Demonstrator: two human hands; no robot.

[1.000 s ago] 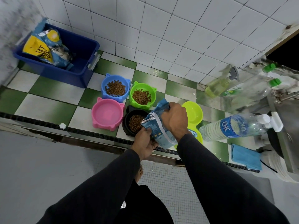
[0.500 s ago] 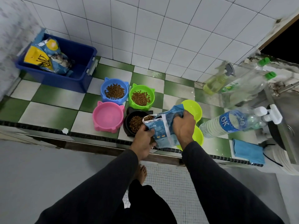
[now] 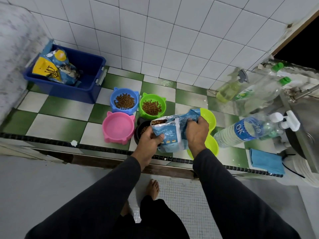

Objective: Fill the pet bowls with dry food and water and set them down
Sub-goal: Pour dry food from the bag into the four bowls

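I hold a blue dry-food bag [image 3: 172, 133] over the counter. My left hand [image 3: 149, 138] grips its lower left side and my right hand [image 3: 196, 133] grips its right side. The bag's open mouth points left over a black bowl [image 3: 140, 129] with kibble in it, mostly hidden by my left hand. A blue bowl [image 3: 124, 100] and a green bowl [image 3: 152, 106] behind it hold kibble. Left of the black bowl sits a pink bowl [image 3: 118, 127] with no kibble. A yellow-green double bowl [image 3: 209, 118] lies behind the bag.
A large water bottle [image 3: 241, 131] lies on its side at the right, near a spray bottle [image 3: 227, 88] and more bottles [image 3: 259, 94]. A blue bin [image 3: 72, 87] with food bags stands at the back left. A blue cloth [image 3: 265, 161] lies near the counter edge.
The bag has tipped back from its pouring tilt to lie more level, and my right hand has dropped lower on it. The camera view shifted slightly.
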